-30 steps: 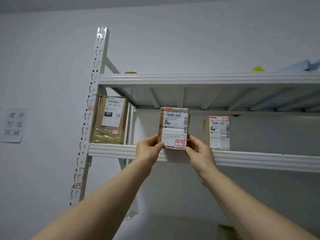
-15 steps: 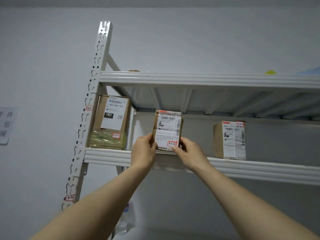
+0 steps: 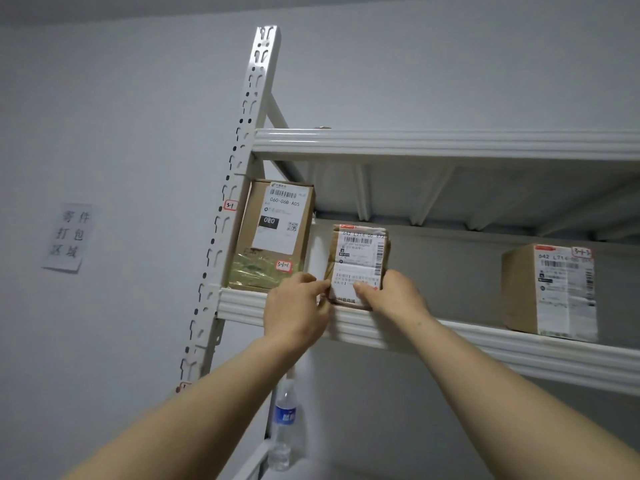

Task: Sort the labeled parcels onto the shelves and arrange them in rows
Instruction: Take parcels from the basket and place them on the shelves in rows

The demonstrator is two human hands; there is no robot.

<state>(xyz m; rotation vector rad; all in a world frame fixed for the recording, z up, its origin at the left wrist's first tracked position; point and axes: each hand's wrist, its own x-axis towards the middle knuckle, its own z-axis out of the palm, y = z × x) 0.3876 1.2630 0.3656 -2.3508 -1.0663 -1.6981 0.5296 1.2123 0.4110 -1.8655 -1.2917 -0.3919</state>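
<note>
A small brown parcel [image 3: 360, 251] with a white label stands upright at the front edge of the white metal shelf [image 3: 242, 304]. My left hand [image 3: 298, 313] pinches its lower left corner, and my right hand [image 3: 391, 294] grips its lower right, covering the red-bordered tag. To its left stands a taller parcel tagged 3-1-1 [image 3: 273, 237], against the upright. A third parcel [image 3: 550, 292] stands farther right on the same shelf.
The slotted upright post [image 3: 239, 174] rises at the left, with the upper shelf beam [image 3: 450, 143] overhead. A plastic water bottle [image 3: 285, 424] hangs below the shelf. A paper sign [image 3: 71, 235] is stuck on the wall at left.
The small parcel has moved left along the shelf, toward the 3-1-1 parcel, and lower onto the shelf edge. Both hands stayed on it. The view shifted left.
</note>
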